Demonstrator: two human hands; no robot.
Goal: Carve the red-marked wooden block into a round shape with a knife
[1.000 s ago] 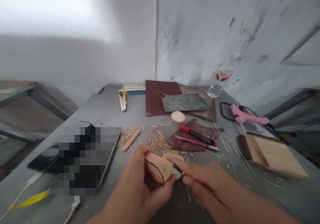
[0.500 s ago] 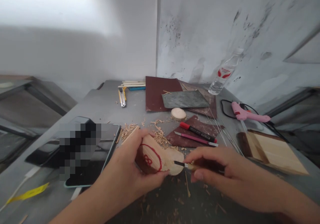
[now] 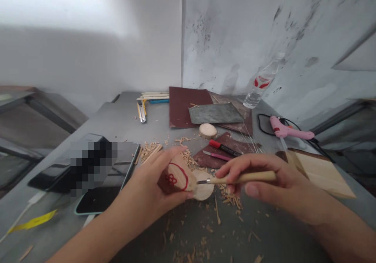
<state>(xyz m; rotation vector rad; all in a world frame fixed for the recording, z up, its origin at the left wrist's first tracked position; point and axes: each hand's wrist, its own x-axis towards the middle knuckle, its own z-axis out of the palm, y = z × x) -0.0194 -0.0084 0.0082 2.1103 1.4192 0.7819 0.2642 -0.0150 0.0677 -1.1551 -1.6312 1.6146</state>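
My left hand (image 3: 152,186) is closed round a pale wooden block (image 3: 181,164) marked in red with a curved outline and a small flower. Between the fingers and thumb of my right hand (image 3: 273,184) lies a carving chisel (image 3: 243,177) with a wooden handle. Its metal tip points left and is at the block's right end; whether it touches the wood I cannot tell. Below that end lies a round wood slice (image 3: 205,192). Wood shavings (image 3: 232,198) are scattered around both hands.
Behind the hands are a red marker (image 3: 225,147), a pink craft knife (image 3: 217,156) and sandpaper sheets (image 3: 183,108). A glue gun (image 3: 289,129), a wooden board (image 3: 326,173) and a water bottle (image 3: 260,86) are on the right. Left are a phone (image 3: 98,200) and a box cutter (image 3: 141,112).
My right hand has risen and turned, so the chisel's handle now shows. The chisel's tip has shifted left and slightly up. My left hand still holds the block.
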